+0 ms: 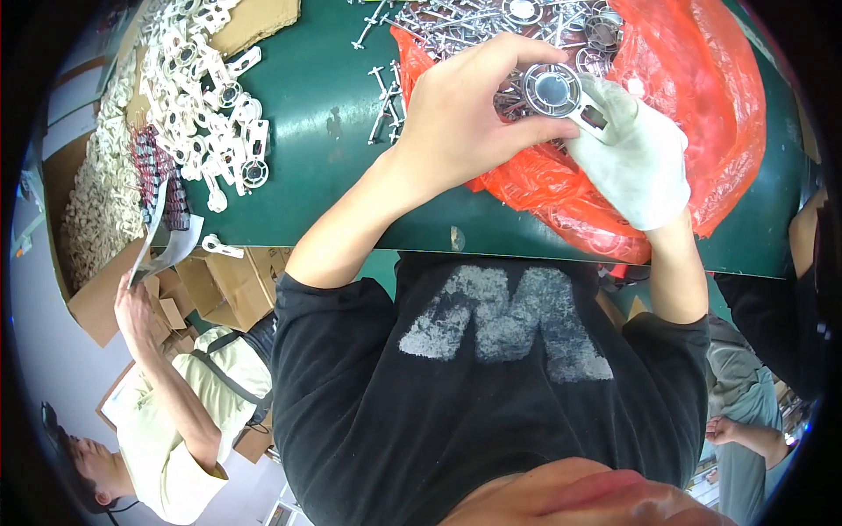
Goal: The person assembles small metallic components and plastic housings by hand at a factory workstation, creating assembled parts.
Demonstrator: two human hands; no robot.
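Note:
A white plastic part with a round ring head (pixel 553 90) and a slotted handle is held up over the table. My bare left hand (pixel 465 114) pinches around its ring, with the index finger at the upper rim and the thumb below. In a white glove, my right hand (pixel 633 153) grips the handle end; its fingertips are partly hidden. A dark round disc sits in the middle of the ring. Just beyond my hands, a red plastic bag (pixel 702 114) lies spread with many thin metal pieces (pixel 474 26) on it.
White plastic parts (pixel 197 114) are heaped on the green table (pixel 316 167) at the left. A large box of small white pieces (pixel 92 210) stands beyond them. At the left edge another person's hand (pixel 133 307) holds a grey sheet. Cardboard boxes (pixel 224 289) stand below the table.

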